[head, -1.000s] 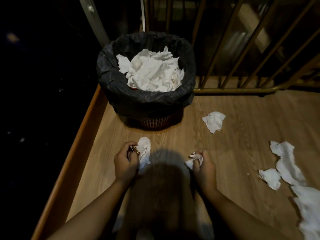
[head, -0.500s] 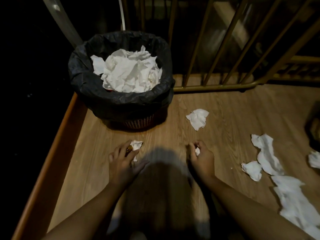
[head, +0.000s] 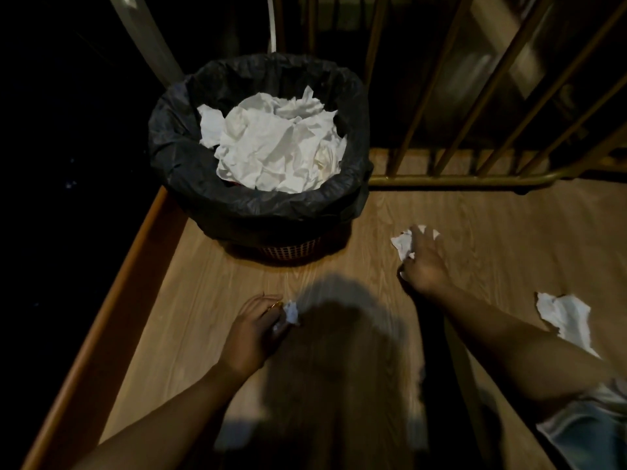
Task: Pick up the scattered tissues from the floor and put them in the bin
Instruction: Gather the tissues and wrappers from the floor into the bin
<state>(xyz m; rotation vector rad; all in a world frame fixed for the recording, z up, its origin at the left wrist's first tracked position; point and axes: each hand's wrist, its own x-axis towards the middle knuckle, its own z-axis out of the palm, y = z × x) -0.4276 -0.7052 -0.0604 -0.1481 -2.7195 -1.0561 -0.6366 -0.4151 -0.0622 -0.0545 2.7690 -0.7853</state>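
Mostly done, judging by the bin [head: 258,212], far left, black crinkled liner heaped with crumpled white tissues [head: 274,144]. Left hand [head: 251,337] clutching a small wad [head: 291,312], near. Right hand [head: 424,262] closing on a rumpled tissue [head: 402,244] on the floor [head: 475,232]. Another torn sheet [head: 565,317] lying right, waiting.

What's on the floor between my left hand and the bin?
Nothing: the head view shows only bare wood floor, part in shadow, between the left hand, which grips a crumpled tissue, and the bin.
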